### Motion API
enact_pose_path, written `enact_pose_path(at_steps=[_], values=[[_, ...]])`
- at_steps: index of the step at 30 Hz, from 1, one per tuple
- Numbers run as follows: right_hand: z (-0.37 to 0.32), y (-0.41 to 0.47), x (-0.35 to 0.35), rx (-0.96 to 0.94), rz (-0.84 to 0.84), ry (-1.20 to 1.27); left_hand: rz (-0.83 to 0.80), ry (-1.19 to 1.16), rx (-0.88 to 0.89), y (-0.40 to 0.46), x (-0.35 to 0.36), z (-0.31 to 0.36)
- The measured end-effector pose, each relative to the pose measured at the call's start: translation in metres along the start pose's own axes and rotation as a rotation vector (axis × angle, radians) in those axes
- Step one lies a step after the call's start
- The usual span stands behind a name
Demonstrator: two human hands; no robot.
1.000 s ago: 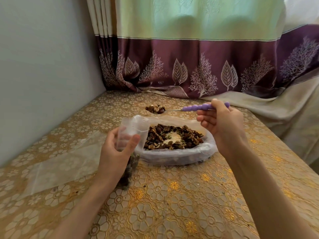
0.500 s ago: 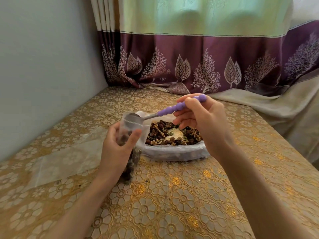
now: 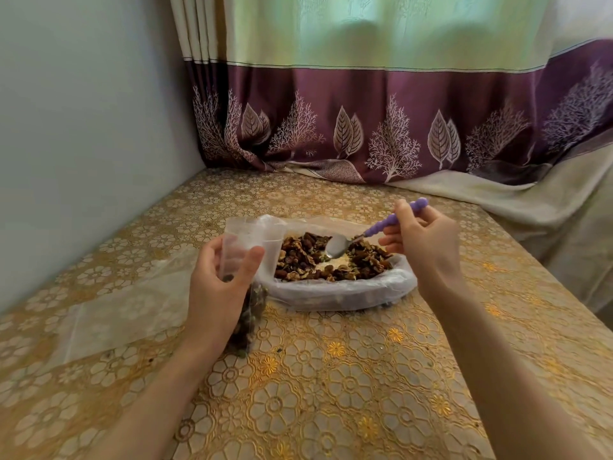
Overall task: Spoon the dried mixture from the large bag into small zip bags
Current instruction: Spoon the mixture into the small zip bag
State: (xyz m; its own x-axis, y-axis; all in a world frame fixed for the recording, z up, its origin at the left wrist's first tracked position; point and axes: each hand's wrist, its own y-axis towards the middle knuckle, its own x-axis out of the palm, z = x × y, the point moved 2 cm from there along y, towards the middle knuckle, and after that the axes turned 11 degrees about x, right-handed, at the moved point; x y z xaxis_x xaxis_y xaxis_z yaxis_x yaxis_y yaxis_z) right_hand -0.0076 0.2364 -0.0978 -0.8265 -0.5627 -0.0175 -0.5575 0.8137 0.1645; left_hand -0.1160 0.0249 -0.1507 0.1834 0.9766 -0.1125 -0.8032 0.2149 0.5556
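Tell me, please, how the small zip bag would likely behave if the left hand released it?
Probably floppy: the small zip bag is thin clear film that the left hand holds open. Likely bottom-heavy, with dried mixture only low down. It might slump or tip sideways.

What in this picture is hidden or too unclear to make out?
- How full the small zip bag is: the left hand wraps its middle in the head view.
- The near side of the large bag: its rolled rim hides how deep the mixture goes.
- Part of the spoon handle: the right hand fingers cover it.
- The flat clear bags on the table: too see-through to count.
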Motion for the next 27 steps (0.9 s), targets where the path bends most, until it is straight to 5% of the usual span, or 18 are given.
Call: enact_pose_path(at_steps=[10,27], values=[[0.014,0.014,-0.019,-0.014,0.095,-0.199,-0.021,-0.028,-0.016,0.000,0.000,-0.001],[0.023,0.015,-0.017,0.210,-0.097,-0.058,-0.031,-0.034,0.000,0.000,0.000,0.001]])
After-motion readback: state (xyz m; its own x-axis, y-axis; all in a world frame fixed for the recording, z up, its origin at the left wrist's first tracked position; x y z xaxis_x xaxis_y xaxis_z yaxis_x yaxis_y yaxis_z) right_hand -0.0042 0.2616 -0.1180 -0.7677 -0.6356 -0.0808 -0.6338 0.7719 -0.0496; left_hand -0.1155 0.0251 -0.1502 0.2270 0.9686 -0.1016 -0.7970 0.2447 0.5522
